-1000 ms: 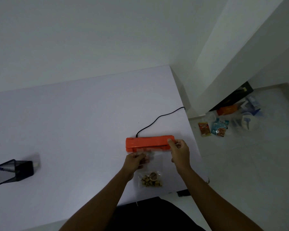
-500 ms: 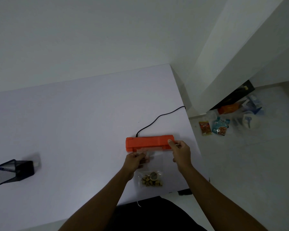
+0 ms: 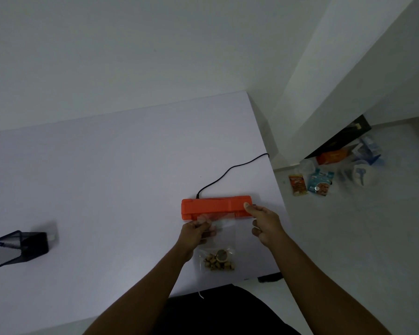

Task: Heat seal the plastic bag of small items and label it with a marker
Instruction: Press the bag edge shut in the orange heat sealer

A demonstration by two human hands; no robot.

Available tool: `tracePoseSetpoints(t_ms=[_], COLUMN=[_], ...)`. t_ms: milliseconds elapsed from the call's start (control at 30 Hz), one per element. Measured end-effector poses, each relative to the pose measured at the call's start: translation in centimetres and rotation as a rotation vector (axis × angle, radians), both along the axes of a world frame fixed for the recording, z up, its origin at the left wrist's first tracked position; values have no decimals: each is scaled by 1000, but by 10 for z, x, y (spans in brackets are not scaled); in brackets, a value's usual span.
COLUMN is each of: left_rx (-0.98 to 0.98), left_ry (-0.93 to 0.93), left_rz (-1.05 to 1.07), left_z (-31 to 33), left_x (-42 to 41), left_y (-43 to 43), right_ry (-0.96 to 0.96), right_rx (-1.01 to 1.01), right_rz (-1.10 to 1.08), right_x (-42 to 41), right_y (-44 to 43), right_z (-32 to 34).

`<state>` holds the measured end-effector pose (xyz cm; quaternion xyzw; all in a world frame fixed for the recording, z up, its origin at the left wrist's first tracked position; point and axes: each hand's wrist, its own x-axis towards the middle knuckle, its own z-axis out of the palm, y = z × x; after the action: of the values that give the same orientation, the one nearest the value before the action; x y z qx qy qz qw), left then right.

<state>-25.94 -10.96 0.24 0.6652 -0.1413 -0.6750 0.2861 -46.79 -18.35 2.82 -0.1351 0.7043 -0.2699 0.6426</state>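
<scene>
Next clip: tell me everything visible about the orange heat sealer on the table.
The heat sealer is a long, low orange bar, plastic by its look, lying flat crosswise near the right edge of the white table. A black cord leaves its far left end and runs off the table's right edge. The clear plastic bag has its open top at the sealer's near side. The right hand has a fingertip on its right end; the left hand holds the bag, not the sealer.
</scene>
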Motion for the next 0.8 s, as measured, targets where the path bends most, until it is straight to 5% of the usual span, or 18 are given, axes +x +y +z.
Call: tracePoseSetpoints(t_ms=[800], left_rx=[4], left_ry=[-3], left_rz=[-11], left_z=[6], left_x=[-2], left_y=[-2], right_ry=[-4], right_rx=[31], right_rz=[-5], right_x=[0], right_y=[-2], right_z=[3])
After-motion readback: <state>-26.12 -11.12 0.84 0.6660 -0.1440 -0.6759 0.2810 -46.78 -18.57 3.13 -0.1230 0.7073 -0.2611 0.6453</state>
